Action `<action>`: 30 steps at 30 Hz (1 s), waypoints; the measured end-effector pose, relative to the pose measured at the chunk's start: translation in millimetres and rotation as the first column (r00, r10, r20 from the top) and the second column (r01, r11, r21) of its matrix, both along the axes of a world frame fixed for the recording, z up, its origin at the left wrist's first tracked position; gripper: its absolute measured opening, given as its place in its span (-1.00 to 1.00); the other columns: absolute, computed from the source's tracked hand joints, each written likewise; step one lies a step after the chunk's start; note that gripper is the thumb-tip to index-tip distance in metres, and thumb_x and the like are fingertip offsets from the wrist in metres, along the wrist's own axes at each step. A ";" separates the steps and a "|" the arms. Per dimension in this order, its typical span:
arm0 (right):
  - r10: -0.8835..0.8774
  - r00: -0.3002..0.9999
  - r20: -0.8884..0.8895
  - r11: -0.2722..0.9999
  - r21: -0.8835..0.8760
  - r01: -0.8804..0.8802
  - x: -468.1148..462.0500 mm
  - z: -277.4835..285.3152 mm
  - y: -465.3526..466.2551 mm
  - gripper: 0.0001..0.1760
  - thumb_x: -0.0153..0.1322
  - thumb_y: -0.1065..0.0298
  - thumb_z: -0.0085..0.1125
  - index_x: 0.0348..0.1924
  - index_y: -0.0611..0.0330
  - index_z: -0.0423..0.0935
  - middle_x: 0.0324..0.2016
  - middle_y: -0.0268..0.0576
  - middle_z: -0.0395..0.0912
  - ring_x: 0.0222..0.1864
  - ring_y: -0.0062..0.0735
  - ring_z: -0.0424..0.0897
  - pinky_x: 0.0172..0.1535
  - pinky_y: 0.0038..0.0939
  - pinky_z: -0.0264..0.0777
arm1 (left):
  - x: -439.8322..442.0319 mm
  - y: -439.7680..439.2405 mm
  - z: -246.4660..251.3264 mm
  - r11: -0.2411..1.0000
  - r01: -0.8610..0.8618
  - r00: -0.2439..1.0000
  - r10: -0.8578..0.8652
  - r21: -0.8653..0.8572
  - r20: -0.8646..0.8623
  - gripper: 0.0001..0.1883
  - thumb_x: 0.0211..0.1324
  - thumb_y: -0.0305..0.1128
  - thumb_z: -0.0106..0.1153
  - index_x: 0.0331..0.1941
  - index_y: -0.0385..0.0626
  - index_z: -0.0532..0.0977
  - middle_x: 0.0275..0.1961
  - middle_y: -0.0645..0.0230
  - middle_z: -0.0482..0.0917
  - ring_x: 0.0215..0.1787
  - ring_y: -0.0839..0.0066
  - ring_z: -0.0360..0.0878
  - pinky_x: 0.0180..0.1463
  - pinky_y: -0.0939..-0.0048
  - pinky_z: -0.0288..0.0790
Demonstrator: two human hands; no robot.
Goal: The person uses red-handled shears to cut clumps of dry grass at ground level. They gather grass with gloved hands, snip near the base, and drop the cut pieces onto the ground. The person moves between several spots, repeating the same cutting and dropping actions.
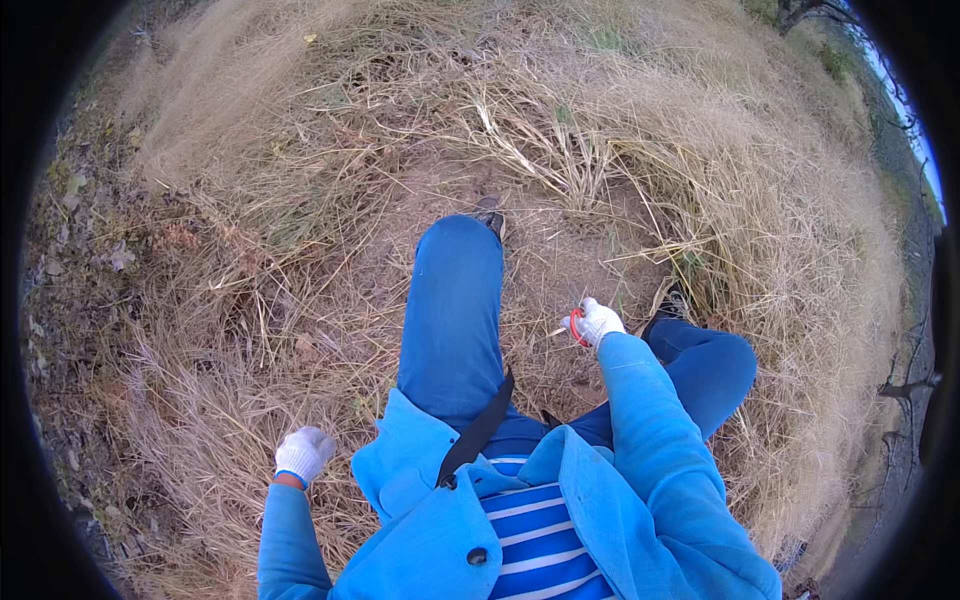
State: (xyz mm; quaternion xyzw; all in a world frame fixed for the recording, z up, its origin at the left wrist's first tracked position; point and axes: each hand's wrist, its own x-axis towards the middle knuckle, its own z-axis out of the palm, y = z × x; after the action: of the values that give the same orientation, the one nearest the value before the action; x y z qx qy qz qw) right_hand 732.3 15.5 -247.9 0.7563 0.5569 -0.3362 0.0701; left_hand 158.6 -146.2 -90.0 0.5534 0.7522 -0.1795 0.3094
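My right hand (598, 322), in a white knit glove, is shut on a tool with red loop handles (577, 327), probably scissors or small shears; its blades cannot be made out. It is held over bare soil (551, 262) between my legs. My left hand (305, 453), in a white glove with a blue cuff edge, hangs over dry grass at the lower left. Its fingers look curled, and whether they hold anything is hidden. Ahead of my knees a clump of dry, straw-coloured grass (583, 176) rises from the soil.
Tall dry grass (795, 202) stands ahead and to the right. Flattened straw (247, 442) covers the ground at left, with leaf litter (67, 262) farther out. My blue-trousered knee (459, 255) is bent in front. Bare branches (814, 9) show at the upper right.
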 end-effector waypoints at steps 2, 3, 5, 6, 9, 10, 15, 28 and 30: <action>-0.010 1.000 -0.008 1.000 -0.003 0.010 0.5 -3.5 -1.5 -0.11 0.32 -0.33 0.35 0.23 0.23 0.44 -0.02 0.29 0.66 0.09 0.25 0.62 0.16 -0.06 0.49 | 30.6 43.7 20.9 0.968 0.093 0.996 -0.094 0.233 -0.005 -0.70 0.19 -0.06 0.20 -0.20 0.02 0.73 0.01 0.18 0.71 -0.01 0.04 0.69 0.08 0.08 0.55; -0.041 0.999 -0.016 0.999 0.007 0.041 0.2 -6.0 -2.9 -0.11 0.32 -0.33 0.36 0.24 0.22 0.44 -0.02 0.30 0.66 0.10 0.26 0.62 0.16 -0.06 0.48 | 45.7 65.2 29.7 0.928 0.145 0.989 -0.143 0.344 -0.032 -0.70 0.19 -0.07 0.21 -0.26 -0.02 0.73 -0.03 0.19 0.71 -0.06 0.04 0.69 0.04 0.06 0.55; -0.078 0.994 -0.079 0.997 -0.024 0.076 0.5 -11.7 -3.5 -0.11 0.31 -0.32 0.37 0.25 0.21 0.45 0.00 0.28 0.65 0.11 0.25 0.61 0.18 -0.08 0.48 | 75.2 116.8 46.2 0.863 0.173 0.984 -0.169 0.475 -0.053 -0.74 0.19 -0.13 0.21 -0.28 -0.06 0.68 0.02 0.29 0.69 0.04 0.15 0.64 0.08 0.07 0.47; -0.093 0.990 -0.108 0.996 -0.004 0.094 -0.9 -14.8 -4.0 -0.11 0.31 -0.32 0.37 0.25 0.21 0.45 0.00 0.28 0.65 0.11 0.25 0.62 0.18 -0.09 0.48 | 91.9 141.4 55.6 0.805 0.142 0.983 -0.185 0.576 0.017 -0.79 0.21 -0.20 0.21 -0.23 -0.06 0.66 0.05 0.31 0.67 0.10 0.18 0.61 0.13 0.09 0.43; -0.155 0.973 -0.170 0.988 -0.014 0.154 -5.1 -24.2 -3.6 -0.10 0.30 -0.33 0.38 0.23 0.24 0.47 -0.02 0.29 0.66 0.08 0.25 0.63 0.15 -0.10 0.48 | 164.9 221.7 69.2 0.615 0.000 0.929 -0.292 0.789 0.228 -0.80 0.21 -0.33 0.29 -0.12 -0.11 0.65 0.08 0.18 0.66 0.13 0.18 0.65 0.21 0.21 0.49; -0.185 0.960 -0.209 0.983 -0.031 0.183 -3.9 -26.6 -2.9 -0.09 0.29 -0.34 0.38 0.22 0.25 0.47 0.00 0.32 0.64 0.11 0.28 0.60 0.18 -0.07 0.47 | 195.7 243.8 70.0 0.562 -0.023 0.879 -0.382 0.827 0.285 -0.80 0.22 -0.32 0.28 -0.11 -0.10 0.64 0.07 0.18 0.67 0.12 0.21 0.66 0.21 0.22 0.50; -0.388 0.832 -0.396 0.918 -0.084 0.388 0.6 -38.2 5.7 -0.09 0.31 -0.30 0.39 0.22 0.31 0.45 0.04 0.34 0.62 0.12 0.25 0.61 0.19 -0.08 0.45 | 359.9 345.6 37.4 0.495 0.149 0.651 -0.701 0.856 0.292 -0.75 0.22 -0.19 0.22 -0.09 -0.01 0.62 -0.02 0.29 0.67 0.05 0.16 0.64 0.11 0.14 0.51; -0.713 0.521 -0.470 0.650 -0.164 0.742 59.5 -82.7 90.6 -0.19 0.42 -0.08 0.39 0.33 0.31 0.36 -0.14 -0.10 0.65 -0.17 -0.32 0.66 -0.07 -0.37 0.56 | 504.0 506.3 -195.0 0.853 0.470 0.743 -0.521 0.228 0.420 -0.64 0.12 -0.08 0.14 -0.13 -0.02 0.70 -0.04 0.04 0.72 0.05 -0.02 0.66 0.16 0.08 0.51; -0.691 0.362 -0.626 0.611 -0.237 0.755 73.0 -80.1 109.8 -0.26 0.44 0.02 0.39 0.33 0.22 0.35 -0.31 -0.24 0.58 -0.35 -0.46 0.58 -0.29 -0.38 0.54 | 523.5 519.5 -213.5 0.895 0.398 0.748 -0.444 0.202 0.493 -0.56 0.15 -0.06 0.15 -0.03 -0.11 0.66 -0.03 -0.06 0.70 0.07 -0.06 0.65 0.17 0.10 0.50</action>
State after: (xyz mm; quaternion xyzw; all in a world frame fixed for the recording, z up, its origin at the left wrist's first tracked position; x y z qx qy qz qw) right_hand 805.3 125.4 -328.0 0.7510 0.1675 -0.5516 -0.3219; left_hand 682.1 373.4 -303.5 0.7486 0.5007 -0.0539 0.4312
